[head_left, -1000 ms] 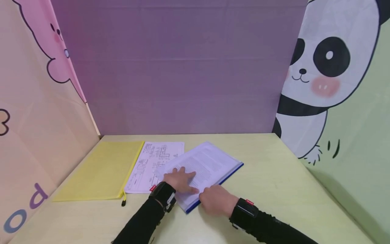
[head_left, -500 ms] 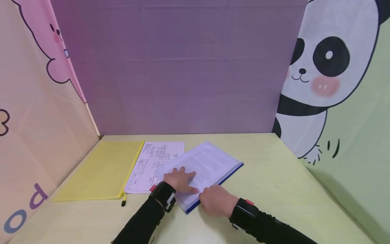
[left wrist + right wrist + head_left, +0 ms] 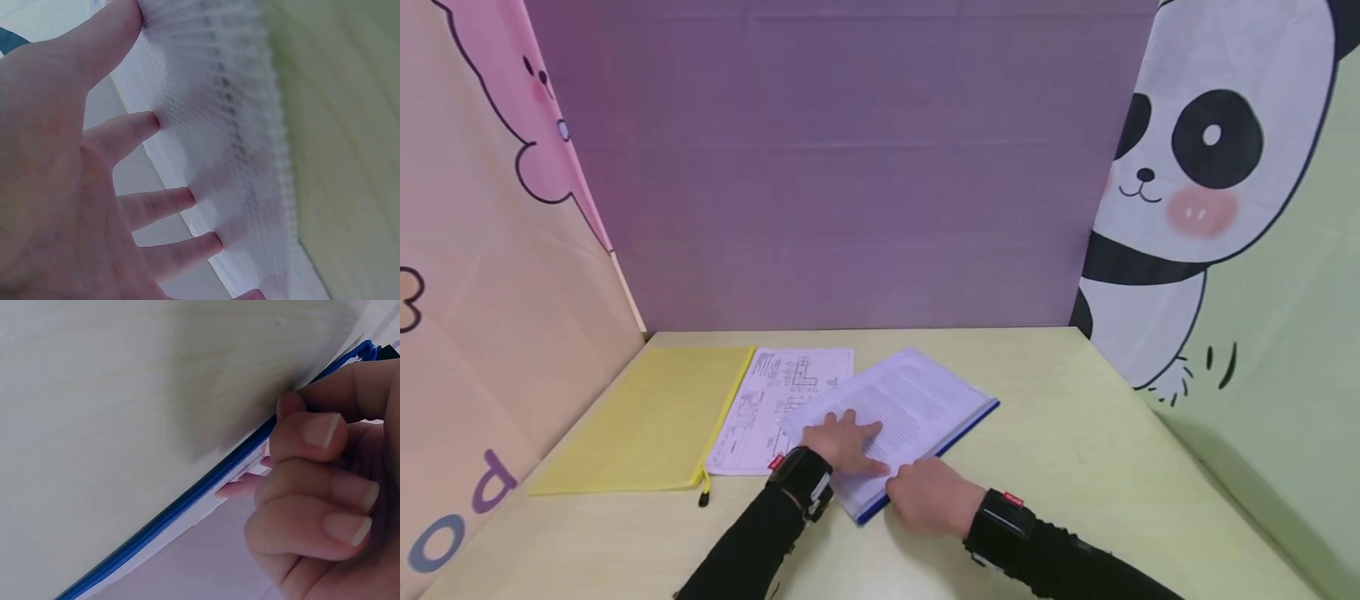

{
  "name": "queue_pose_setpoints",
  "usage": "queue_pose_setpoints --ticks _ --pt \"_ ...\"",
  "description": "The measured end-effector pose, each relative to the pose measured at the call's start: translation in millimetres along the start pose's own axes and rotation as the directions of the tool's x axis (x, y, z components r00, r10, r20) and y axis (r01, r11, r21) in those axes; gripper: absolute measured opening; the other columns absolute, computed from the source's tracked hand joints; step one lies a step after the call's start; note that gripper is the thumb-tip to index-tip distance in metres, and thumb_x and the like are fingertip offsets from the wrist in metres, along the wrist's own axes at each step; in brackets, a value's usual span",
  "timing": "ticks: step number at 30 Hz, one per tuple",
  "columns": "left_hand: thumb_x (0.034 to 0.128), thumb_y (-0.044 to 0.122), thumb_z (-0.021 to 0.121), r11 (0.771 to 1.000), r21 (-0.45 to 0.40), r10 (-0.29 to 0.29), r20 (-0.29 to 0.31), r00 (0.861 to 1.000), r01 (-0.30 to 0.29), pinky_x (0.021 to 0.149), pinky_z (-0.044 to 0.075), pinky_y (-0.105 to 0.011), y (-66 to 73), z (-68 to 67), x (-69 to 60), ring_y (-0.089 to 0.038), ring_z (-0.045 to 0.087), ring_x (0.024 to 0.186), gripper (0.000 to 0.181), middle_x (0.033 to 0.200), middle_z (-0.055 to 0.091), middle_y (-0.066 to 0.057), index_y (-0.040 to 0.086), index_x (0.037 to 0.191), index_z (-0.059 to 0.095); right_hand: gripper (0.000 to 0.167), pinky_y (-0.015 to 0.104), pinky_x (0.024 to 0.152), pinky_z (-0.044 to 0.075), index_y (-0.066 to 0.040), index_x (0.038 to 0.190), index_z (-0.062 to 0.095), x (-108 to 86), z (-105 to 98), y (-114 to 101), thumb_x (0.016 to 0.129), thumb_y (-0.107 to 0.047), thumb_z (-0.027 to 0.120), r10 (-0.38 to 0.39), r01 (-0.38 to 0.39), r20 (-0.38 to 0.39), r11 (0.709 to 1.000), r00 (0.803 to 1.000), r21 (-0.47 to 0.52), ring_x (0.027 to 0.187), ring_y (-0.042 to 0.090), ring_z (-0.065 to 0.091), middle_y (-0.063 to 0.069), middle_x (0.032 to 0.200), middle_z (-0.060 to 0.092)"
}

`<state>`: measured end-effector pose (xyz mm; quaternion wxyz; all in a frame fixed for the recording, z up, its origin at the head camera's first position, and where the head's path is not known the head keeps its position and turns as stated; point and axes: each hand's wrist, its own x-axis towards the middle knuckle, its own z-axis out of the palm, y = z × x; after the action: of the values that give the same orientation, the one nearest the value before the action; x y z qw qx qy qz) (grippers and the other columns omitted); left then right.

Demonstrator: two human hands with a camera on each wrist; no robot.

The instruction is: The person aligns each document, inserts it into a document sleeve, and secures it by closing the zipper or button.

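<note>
A clear document pouch (image 3: 917, 392) with a blue zip edge lies turned at an angle, printed pages showing through it. My left hand (image 3: 844, 443) presses on its lower left part with fingers spread; in the left wrist view the fingertips (image 3: 190, 195) touch the pouch's white surface (image 3: 219, 125). At the blue edge, my right hand (image 3: 934, 497) pinches with thumb and forefinger. The right wrist view shows its other fingers (image 3: 312, 506) curled beside the blue zip (image 3: 181, 503). Whatever lies between the pinching fingertips is hidden.
A yellow zip pouch (image 3: 640, 417) lies at the left of the table (image 3: 1075, 450), its dark zip pull (image 3: 703, 499) at the near corner. A sheet with drawings (image 3: 760, 417) lies beside it, partly under the clear pouch. Purple, pink and panda-printed panels stand around the table.
My right hand has shifted very slightly left along the blue edge. The left hand and the pouch look the same as before.
</note>
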<state>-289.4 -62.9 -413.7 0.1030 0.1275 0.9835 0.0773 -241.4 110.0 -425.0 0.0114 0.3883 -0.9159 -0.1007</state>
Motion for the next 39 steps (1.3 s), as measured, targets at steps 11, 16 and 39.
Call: queue_pose_setpoints --ticks 11,16,39 --pt "0.0834 0.07 0.067 1.0 0.007 0.024 -0.007 1.0 -0.024 0.101 0.041 -0.067 -0.6 -1.1 1.7 -0.042 0.043 0.137 0.079 0.155 0.042 -0.014 0.037 0.152 0.047 0.015 0.024 0.058 0.044 -0.015 0.091 0.07 5.7 -4 -15 0.098 -0.027 0.064 -0.092 0.087 0.045 0.992 0.995 0.094 0.058 0.008 0.047 -0.008 0.066 0.052" --pt "0.0835 0.069 0.068 0.999 0.01 0.037 -0.008 0.999 -0.036 0.101 0.041 -0.066 0.0 -1.2 3.6 -0.041 0.043 0.136 0.078 0.154 0.043 -0.014 0.037 0.152 0.048 0.013 0.022 0.057 0.043 -0.017 0.091 0.07 6.8 -6 -24 0.098 -0.025 0.063 -0.131 0.124 0.042 0.983 0.991 0.132 0.058 0.006 0.048 -0.01 0.067 0.054" --pt "0.0817 0.07 0.069 0.998 0.021 0.052 -0.026 0.998 -0.051 0.095 0.045 -0.065 -2.8 2.9 3.5 -0.04 0.047 0.131 0.08 0.151 0.046 -0.014 0.036 0.151 0.049 0.029 0.025 0.056 0.039 -0.023 0.076 0.064 13.7 4 -24 0.101 -0.035 0.056 0.001 -0.009 0.03 0.966 1.0 0.26 0.056 0.008 0.048 -0.009 0.065 0.051"
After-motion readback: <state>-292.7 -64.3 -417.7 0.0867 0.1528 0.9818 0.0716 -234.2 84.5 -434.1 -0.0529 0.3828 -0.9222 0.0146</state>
